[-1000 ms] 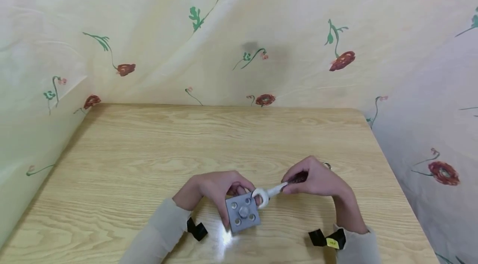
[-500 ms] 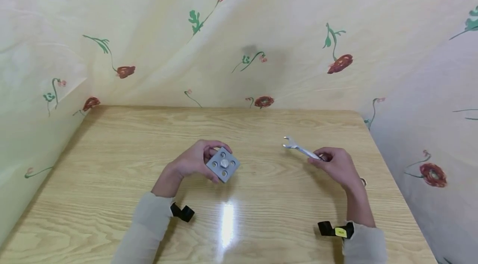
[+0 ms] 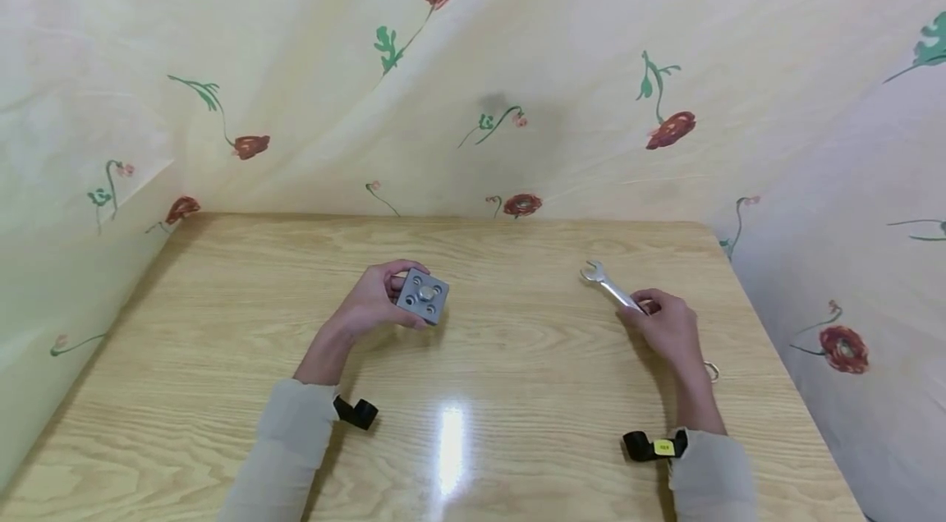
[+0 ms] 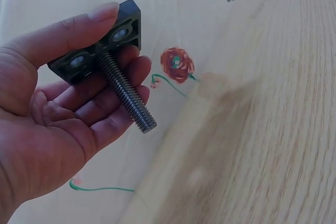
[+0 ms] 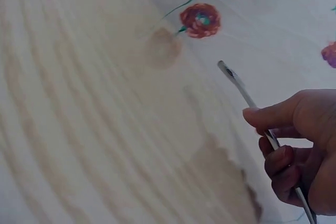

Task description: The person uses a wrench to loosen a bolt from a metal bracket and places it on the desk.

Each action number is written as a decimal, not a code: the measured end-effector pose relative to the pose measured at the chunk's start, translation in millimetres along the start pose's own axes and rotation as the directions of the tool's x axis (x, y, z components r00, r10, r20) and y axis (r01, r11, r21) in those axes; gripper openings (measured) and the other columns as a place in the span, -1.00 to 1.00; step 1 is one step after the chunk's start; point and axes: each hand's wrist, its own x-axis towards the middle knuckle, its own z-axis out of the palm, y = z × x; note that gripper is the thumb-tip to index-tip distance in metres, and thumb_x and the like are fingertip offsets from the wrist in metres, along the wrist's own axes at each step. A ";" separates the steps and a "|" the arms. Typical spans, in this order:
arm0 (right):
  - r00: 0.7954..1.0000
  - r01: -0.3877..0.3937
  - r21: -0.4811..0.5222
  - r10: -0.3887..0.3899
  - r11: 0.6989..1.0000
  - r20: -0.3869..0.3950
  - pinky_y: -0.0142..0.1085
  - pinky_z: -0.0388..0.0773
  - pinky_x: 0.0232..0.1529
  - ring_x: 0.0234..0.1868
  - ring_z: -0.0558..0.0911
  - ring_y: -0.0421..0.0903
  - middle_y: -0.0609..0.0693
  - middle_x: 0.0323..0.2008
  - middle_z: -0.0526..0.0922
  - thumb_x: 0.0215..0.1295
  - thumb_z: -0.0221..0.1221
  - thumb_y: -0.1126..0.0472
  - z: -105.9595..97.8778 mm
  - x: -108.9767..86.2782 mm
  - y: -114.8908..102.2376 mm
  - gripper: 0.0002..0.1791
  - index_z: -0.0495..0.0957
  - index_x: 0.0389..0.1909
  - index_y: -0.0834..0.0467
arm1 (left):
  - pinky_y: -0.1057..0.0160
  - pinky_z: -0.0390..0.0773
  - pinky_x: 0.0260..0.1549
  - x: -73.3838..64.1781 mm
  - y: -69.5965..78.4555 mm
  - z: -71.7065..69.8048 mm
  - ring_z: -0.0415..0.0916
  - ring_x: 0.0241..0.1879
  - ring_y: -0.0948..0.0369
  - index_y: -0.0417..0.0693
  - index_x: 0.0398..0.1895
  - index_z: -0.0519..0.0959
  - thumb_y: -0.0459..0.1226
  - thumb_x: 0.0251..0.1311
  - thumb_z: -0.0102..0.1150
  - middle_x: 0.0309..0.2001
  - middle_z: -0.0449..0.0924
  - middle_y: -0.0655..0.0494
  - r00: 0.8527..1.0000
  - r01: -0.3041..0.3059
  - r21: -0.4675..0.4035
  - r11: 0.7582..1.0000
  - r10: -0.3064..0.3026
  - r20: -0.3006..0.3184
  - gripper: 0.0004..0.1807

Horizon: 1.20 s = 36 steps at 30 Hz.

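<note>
In the head view my left hand (image 3: 366,302) holds a square grey metal plate (image 3: 438,309) by its edges. The plate has several holes, and a bolt head (image 3: 426,293) sits at its centre. From the left wrist view, the bolt's long threaded shank (image 4: 126,92) sticks out of the plate's underside, over the curled fingers. My right hand (image 3: 668,331) grips a silver combination wrench (image 3: 612,290) mid-handle, thumb along it. Its open end points away to the upper left. Beyond the wrist its ring end shows; the palm hides the handle between. Wrench and bolt are well apart.
Both hands are over a light wood-grain table (image 3: 517,391). A cloth (image 3: 332,128) printed with red flowers hangs behind it and along both sides. Black straps with small blocks sit at both wrists, and a glare spot (image 3: 450,448) lies on the near tabletop.
The wrench's open end was beside the plate; the hands have since drawn apart. The left hand carried the plate and bolt up and left; the right hand swung the wrench right.
</note>
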 end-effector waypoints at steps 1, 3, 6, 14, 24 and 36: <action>1.000 0.001 -0.009 -0.001 1.000 -0.005 -0.40 0.32 -0.53 -0.52 0.43 -0.18 0.18 -0.39 0.66 0.22 0.28 0.10 1.9 1.3 0.2 -0.67 0.60 -0.13 0.26 | 0.31 0.64 -0.25 0.4 -0.7 0.1 0.65 -0.26 0.24 -0.28 0.16 0.41 -0.60 -0.36 0.48 -0.11 0.71 -0.19 1.000 -0.002 0.001 1.000 0.002 0.002 -0.18; 1.000 -0.007 -0.040 0.007 0.999 -0.016 -0.36 0.29 -0.53 -0.54 0.42 -0.15 0.17 -0.41 0.66 0.23 0.26 0.09 5.0 3.0 -0.5 -0.68 0.59 -0.12 0.23 | 0.31 0.64 -0.26 1.2 -2.4 0.1 0.65 -0.26 0.25 -0.29 0.16 0.41 -0.60 -0.36 0.48 -0.13 0.71 -0.15 1.000 -0.007 0.001 1.000 0.007 0.004 -0.18; 0.999 -0.042 -0.093 0.039 0.995 -0.027 -0.33 0.25 -0.53 -0.54 0.43 -0.09 0.18 -0.38 0.67 0.26 0.23 0.06 7.6 3.8 -5.0 -0.68 0.58 -0.11 0.20 | 0.32 0.63 -0.26 1.5 -3.5 0.2 0.65 -0.26 0.25 -0.30 0.16 0.40 -0.60 -0.35 0.48 -0.12 0.71 -0.18 1.000 -0.008 0.007 1.000 0.008 0.006 -0.18; 0.992 -0.113 -0.200 0.098 0.973 -0.084 -0.28 0.22 -0.57 -0.46 0.52 0.00 0.15 -0.32 0.69 0.25 0.21 0.01 11.6 4.2 -12.7 -0.71 0.61 -0.15 0.13 | 0.31 0.63 -0.24 0.8 -2.9 3.8 0.64 -0.22 0.23 -0.29 0.17 0.39 -0.59 -0.34 0.47 0.00 0.61 -0.39 1.000 -0.003 0.027 1.000 0.002 0.030 -0.17; 0.992 -0.111 -0.217 0.096 0.970 -0.076 -0.08 0.38 -0.45 -0.19 0.56 0.20 0.25 -0.12 0.57 0.28 0.15 0.04 15.9 10.5 -13.8 -0.68 0.60 -0.11 0.18 | 0.27 0.64 -0.23 -0.6 -1.3 6.9 0.64 -0.19 0.21 -0.25 0.17 0.40 -0.58 -0.32 0.46 0.01 0.62 -0.35 0.999 -0.005 0.063 0.998 0.002 0.046 -0.19; 0.991 -0.041 -0.290 0.003 0.956 -0.131 0.00 0.40 -0.51 -0.24 0.56 0.32 0.34 -0.18 0.59 0.29 0.17 0.08 20.7 10.6 -12.6 -0.73 0.66 -0.20 0.20 | 0.26 0.64 -0.23 0.0 -3.4 8.5 0.66 -0.20 0.19 -0.25 0.16 0.40 -0.58 -0.35 0.48 -0.01 0.64 -0.35 0.999 -0.008 0.072 0.997 0.004 0.054 -0.18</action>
